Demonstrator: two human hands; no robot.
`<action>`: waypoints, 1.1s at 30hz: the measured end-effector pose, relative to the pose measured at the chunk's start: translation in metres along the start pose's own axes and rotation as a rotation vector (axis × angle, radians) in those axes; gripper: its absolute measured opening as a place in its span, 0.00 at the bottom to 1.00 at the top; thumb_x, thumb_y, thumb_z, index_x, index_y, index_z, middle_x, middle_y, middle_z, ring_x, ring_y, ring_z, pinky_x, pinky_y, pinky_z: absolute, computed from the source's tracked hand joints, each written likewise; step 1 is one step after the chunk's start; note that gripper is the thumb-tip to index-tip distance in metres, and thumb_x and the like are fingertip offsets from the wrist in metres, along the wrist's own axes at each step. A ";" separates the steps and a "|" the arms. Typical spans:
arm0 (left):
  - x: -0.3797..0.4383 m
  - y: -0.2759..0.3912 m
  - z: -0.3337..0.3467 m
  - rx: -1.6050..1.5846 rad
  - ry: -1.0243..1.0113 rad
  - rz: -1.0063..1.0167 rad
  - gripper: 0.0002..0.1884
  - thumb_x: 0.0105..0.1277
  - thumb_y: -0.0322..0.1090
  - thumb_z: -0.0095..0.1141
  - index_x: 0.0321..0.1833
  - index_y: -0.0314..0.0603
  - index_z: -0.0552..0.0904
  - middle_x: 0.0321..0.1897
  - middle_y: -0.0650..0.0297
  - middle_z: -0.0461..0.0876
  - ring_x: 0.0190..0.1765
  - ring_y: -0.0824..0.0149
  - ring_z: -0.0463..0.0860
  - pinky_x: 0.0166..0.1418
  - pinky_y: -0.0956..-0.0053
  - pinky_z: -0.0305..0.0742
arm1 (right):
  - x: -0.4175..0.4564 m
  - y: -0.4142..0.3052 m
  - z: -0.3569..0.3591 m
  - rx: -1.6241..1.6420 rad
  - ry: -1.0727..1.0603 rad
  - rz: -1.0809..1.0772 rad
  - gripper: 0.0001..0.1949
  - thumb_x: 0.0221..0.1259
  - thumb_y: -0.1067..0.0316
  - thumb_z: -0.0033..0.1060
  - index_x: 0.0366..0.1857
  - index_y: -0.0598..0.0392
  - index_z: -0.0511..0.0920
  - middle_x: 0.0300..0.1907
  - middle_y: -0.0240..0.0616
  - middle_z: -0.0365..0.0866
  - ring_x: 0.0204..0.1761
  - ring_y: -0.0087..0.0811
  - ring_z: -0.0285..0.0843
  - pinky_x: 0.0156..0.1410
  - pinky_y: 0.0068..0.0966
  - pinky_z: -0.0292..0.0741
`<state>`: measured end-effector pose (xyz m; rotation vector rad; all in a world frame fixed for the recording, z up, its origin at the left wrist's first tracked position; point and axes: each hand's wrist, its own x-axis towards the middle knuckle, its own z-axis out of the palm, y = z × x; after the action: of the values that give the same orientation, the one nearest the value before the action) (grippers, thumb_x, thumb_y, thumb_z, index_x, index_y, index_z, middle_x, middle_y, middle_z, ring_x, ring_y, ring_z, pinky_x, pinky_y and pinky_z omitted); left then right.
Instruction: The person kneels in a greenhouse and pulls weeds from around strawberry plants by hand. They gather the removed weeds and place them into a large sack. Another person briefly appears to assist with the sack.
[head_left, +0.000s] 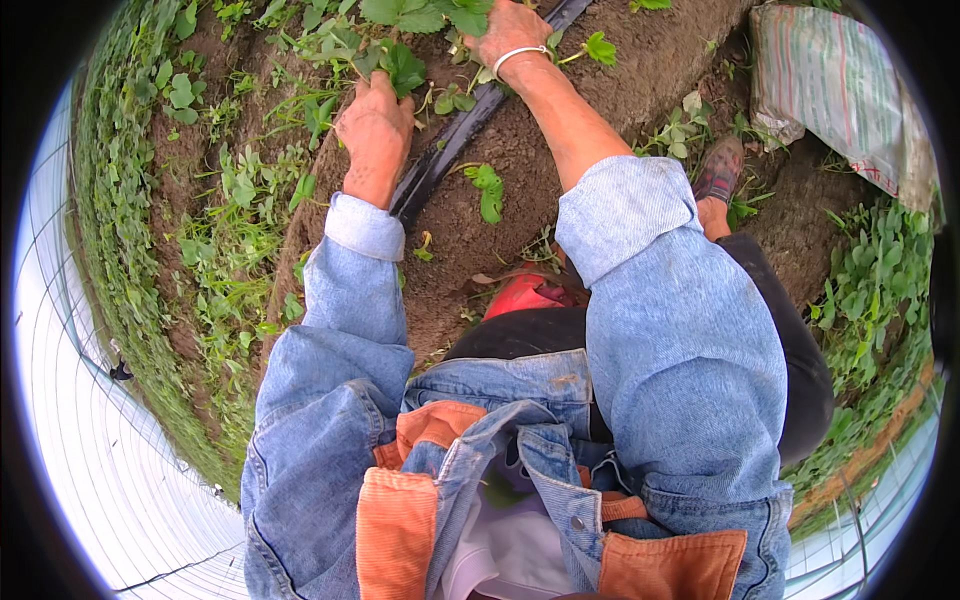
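My left hand is closed on the stems of a leafy plant, which looks like a strawberry plant, with a dark green leaf standing out past the fingers. My right hand reaches in at the top edge, a white bangle on its wrist. Broad toothed leaves cover its fingertips, so its grip is hidden. Between the hands a black drip tape runs slantwise along the soil bed. A small green seedling grows beside the tape, nearer to me.
A striped woven plastic sack lies at the upper right, beyond my shoe. Something red sits on the soil by my leg. Weeds and low plants fill the furrow at left. Pale greenhouse sheeting curves along the left rim.
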<state>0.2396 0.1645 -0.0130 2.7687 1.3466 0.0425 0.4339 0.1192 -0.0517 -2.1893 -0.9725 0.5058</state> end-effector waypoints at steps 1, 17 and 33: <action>0.000 0.001 0.000 0.003 -0.018 -0.001 0.17 0.60 0.37 0.63 0.50 0.39 0.78 0.44 0.47 0.83 0.43 0.43 0.84 0.46 0.52 0.78 | -0.001 0.001 0.000 -0.009 -0.001 -0.010 0.18 0.51 0.50 0.67 0.42 0.49 0.85 0.38 0.50 0.85 0.44 0.53 0.83 0.49 0.45 0.77; -0.004 0.020 0.009 -0.566 -0.202 0.223 0.19 0.63 0.47 0.63 0.50 0.41 0.82 0.36 0.51 0.86 0.42 0.51 0.85 0.47 0.57 0.77 | 0.004 0.002 0.005 -0.031 0.025 -0.061 0.16 0.53 0.51 0.62 0.39 0.48 0.85 0.36 0.50 0.85 0.42 0.54 0.83 0.46 0.45 0.78; 0.136 -0.080 0.015 -0.287 -0.298 0.103 0.11 0.68 0.37 0.54 0.46 0.38 0.79 0.34 0.53 0.83 0.36 0.60 0.84 0.38 0.66 0.81 | 0.001 0.006 0.009 -0.179 0.015 0.013 0.21 0.52 0.45 0.69 0.45 0.45 0.86 0.38 0.47 0.87 0.43 0.52 0.84 0.51 0.45 0.79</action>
<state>0.2616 0.3204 -0.0335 2.4811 1.0355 -0.1540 0.4325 0.1211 -0.0619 -2.3555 -1.0308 0.4218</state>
